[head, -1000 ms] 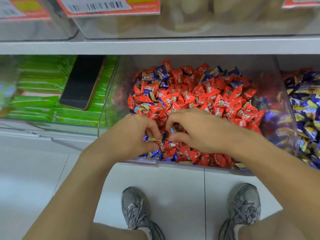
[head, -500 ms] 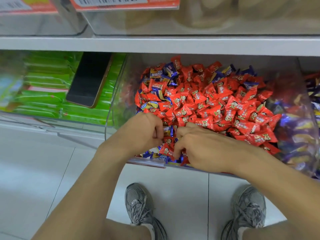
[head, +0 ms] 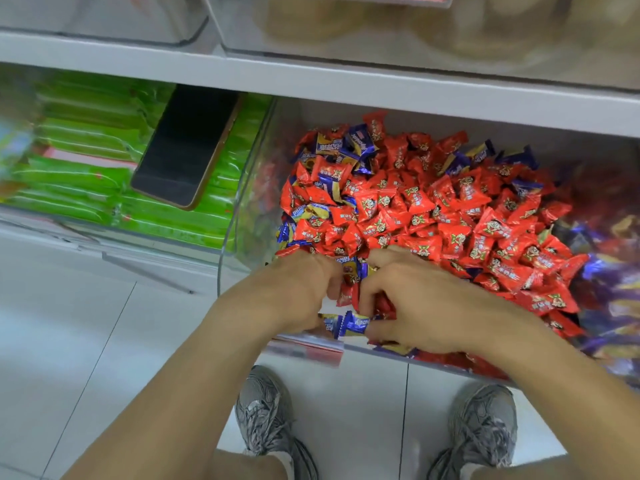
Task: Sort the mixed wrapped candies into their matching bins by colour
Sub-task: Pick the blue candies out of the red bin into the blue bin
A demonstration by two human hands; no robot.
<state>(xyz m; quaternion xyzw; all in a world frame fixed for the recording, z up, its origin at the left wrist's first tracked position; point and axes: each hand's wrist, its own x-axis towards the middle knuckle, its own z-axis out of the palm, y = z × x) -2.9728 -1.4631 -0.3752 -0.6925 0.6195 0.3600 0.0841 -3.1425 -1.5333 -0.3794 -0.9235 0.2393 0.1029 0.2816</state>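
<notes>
Both hands dig into the front of the clear plastic bin heaped with red wrapped candies. The left hand and right hand, fingers curled, together pinch a blue-and-gold wrapped candy at 6 o'clock of the heap. A black phone lies on green packets at 9 o'clock.

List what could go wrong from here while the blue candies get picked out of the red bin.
1. The blue candy sits at the clear bin's front lip, pinched between left hand and right hand; it may drop to the floor.
2. Raking could push red candies over that lip.
3. Blue ones may stay buried and get missed.
</notes>
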